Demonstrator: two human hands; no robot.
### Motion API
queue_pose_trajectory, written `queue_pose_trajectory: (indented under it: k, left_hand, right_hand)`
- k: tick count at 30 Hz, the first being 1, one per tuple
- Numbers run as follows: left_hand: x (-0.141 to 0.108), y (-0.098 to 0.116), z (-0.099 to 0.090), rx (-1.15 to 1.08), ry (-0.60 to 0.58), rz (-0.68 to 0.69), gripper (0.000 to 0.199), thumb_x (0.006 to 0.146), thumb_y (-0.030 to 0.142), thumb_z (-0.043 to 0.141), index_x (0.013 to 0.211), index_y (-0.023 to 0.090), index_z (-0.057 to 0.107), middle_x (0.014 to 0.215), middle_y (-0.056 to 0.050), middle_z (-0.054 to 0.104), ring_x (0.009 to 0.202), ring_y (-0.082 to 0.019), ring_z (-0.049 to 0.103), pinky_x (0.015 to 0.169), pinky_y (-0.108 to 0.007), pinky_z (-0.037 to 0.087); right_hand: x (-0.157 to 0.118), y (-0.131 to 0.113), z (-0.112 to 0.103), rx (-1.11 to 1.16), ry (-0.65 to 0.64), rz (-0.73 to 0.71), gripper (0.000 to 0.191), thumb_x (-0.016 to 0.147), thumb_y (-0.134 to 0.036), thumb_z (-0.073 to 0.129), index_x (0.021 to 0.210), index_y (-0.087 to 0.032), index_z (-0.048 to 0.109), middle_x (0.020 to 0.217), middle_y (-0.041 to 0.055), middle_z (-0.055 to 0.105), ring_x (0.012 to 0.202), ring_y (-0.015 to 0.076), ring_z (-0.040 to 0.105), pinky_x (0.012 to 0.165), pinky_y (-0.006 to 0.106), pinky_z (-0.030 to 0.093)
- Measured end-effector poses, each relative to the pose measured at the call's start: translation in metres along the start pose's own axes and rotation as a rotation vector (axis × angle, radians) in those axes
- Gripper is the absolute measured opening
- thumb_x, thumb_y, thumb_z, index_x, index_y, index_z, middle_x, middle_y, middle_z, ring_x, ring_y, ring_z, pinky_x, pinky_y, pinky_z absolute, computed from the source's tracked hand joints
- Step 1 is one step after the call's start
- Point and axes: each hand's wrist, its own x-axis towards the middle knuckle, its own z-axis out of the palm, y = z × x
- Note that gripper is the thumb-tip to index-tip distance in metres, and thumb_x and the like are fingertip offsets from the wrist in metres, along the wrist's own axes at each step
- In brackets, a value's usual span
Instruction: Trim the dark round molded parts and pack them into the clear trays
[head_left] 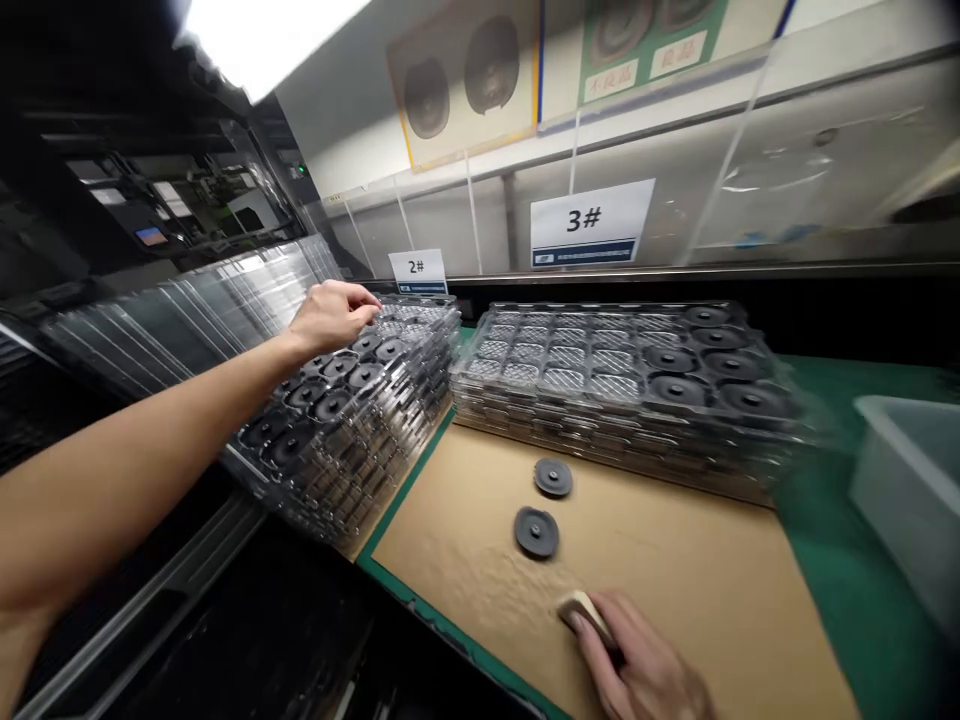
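Left hand (330,315) on ribbed clear trays (360,400), right hand (637,665) gripping tan block (583,608)

The stacked trays (360,420) were clear, glossy plastic, as were those under the 3# label (622,400). Two loose discs (537,531) looked matt black, like rubber or plastic. The board (675,580) was rough brown cardboard on a smooth green mat (847,560).

Two loose black discs (553,477) lay on the brown board (675,570). Two stacks of clear trays (352,400) stood behind, and two numbered signs (592,221) above them. Two hands (332,315) were out. One pale bin (907,490) sat at the right edge.
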Motion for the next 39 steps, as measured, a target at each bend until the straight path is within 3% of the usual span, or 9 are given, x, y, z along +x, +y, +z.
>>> queue_pose_trajectory:
  k: [3, 7, 11, 15, 20, 28, 31, 34, 39]
  left_hand:
    - [-0.051, 0.052, 0.025, -0.111, -0.178, 0.181, 0.026, 0.093, 0.035, 0.062, 0.106, 0.023, 0.08, 0.106, -0.002, 0.081, 0.097, -0.019, 0.072, 0.093, -0.029, 0.053]
    - [-0.13, 0.097, 0.107, -0.148, -0.495, 0.272, 0.018, 0.085, 0.038, 0.076, 0.094, 0.023, 0.081, 0.094, -0.005, 0.08, 0.092, -0.024, 0.074, 0.088, -0.035, 0.056]
    - [-0.189, 0.116, 0.193, -0.16, -0.53, 0.153, 0.04, 0.092, 0.045, 0.075, 0.118, 0.015, 0.071, 0.119, -0.013, 0.072, 0.108, -0.028, 0.069, 0.1, -0.051, 0.055]
    - [-0.232, 0.118, 0.233, -0.317, -0.47, 0.099, 0.028, 0.099, 0.036, 0.066, 0.118, 0.015, 0.069, 0.127, -0.013, 0.068, 0.111, -0.027, 0.067, 0.102, -0.05, 0.055]
    - [-0.278, 0.11, 0.235, -0.649, -0.362, 0.061, 0.034, 0.091, 0.026, 0.065, 0.125, 0.022, 0.069, 0.128, -0.011, 0.073, 0.119, -0.028, 0.067, 0.109, -0.045, 0.051]
    - [-0.353, 0.094, 0.2, -1.031, -0.45, -0.264, 0.052, 0.095, 0.056, 0.06, 0.129, 0.018, 0.073, 0.101, -0.011, 0.08, 0.073, -0.025, 0.074, 0.065, -0.037, 0.062]
    - [-0.389, 0.087, 0.178, -1.105, -0.522, -0.29, 0.056, 0.092, 0.056, 0.07, 0.139, 0.024, 0.069, 0.131, -0.011, 0.074, 0.106, -0.027, 0.074, 0.088, -0.036, 0.063]
    - [-0.416, 0.08, 0.161, -1.22, -0.611, -0.277, 0.063, 0.089, 0.044, 0.08, 0.148, 0.032, 0.062, 0.154, -0.007, 0.059, 0.141, -0.027, 0.057, 0.118, -0.037, 0.048]
    - [-0.44, 0.08, 0.155, -1.438, -0.665, -0.463, 0.069, 0.086, 0.032, 0.085, 0.15, 0.032, 0.059, 0.153, -0.009, 0.061, 0.138, -0.027, 0.06, 0.113, -0.033, 0.053]
  right_hand:
    - [0.001, -0.01, -0.004, 0.019, -0.058, 0.101, 0.018, 0.108, -0.032, 0.05, 0.106, -0.025, 0.066, 0.091, 0.0014, 0.07, 0.074, 0.0159, 0.07, 0.067, 0.023, 0.052]
    - [-0.001, -0.016, -0.003, 0.088, -0.069, 0.176, 0.019, 0.106, -0.03, 0.05, 0.1, -0.022, 0.067, 0.089, 0.0031, 0.067, 0.078, 0.0184, 0.065, 0.072, 0.027, 0.046]
    - [-0.002, -0.016, -0.002, 0.059, -0.066, 0.174, 0.019, 0.104, -0.028, 0.05, 0.098, -0.021, 0.066, 0.088, 0.0034, 0.065, 0.08, 0.0187, 0.064, 0.075, 0.027, 0.044]
    - [-0.001, -0.018, -0.003, 0.066, -0.066, 0.198, 0.019, 0.101, -0.028, 0.05, 0.095, -0.02, 0.066, 0.087, 0.0043, 0.065, 0.081, 0.0195, 0.062, 0.076, 0.028, 0.044]
    - [0.008, -0.026, -0.012, 0.175, -0.094, 0.257, 0.019, 0.094, -0.031, 0.054, 0.098, -0.019, 0.069, 0.093, 0.0069, 0.069, 0.084, 0.0204, 0.062, 0.078, 0.03, 0.046]
    - [-0.013, -0.072, -0.031, 0.653, -0.241, 0.658, 0.034, 0.095, -0.05, 0.061, 0.09, -0.017, 0.066, 0.074, 0.0009, 0.063, 0.063, 0.0143, 0.055, 0.058, 0.025, 0.043]
    - [-0.044, -0.096, -0.03, 0.881, -0.265, 0.919, 0.043, 0.092, -0.059, 0.064, 0.097, -0.016, 0.065, 0.082, 0.0031, 0.066, 0.062, 0.0129, 0.059, 0.055, 0.023, 0.046]
    - [-0.071, -0.119, -0.027, 1.074, -0.252, 1.134, 0.045, 0.089, -0.06, 0.069, 0.095, -0.016, 0.063, 0.078, 0.0013, 0.062, 0.062, 0.0107, 0.057, 0.056, 0.021, 0.048]
    - [-0.086, -0.141, -0.026, 1.288, -0.235, 1.303, 0.048, 0.082, -0.062, 0.074, 0.09, -0.017, 0.061, 0.074, -0.0003, 0.059, 0.057, 0.0089, 0.052, 0.053, 0.02, 0.048]
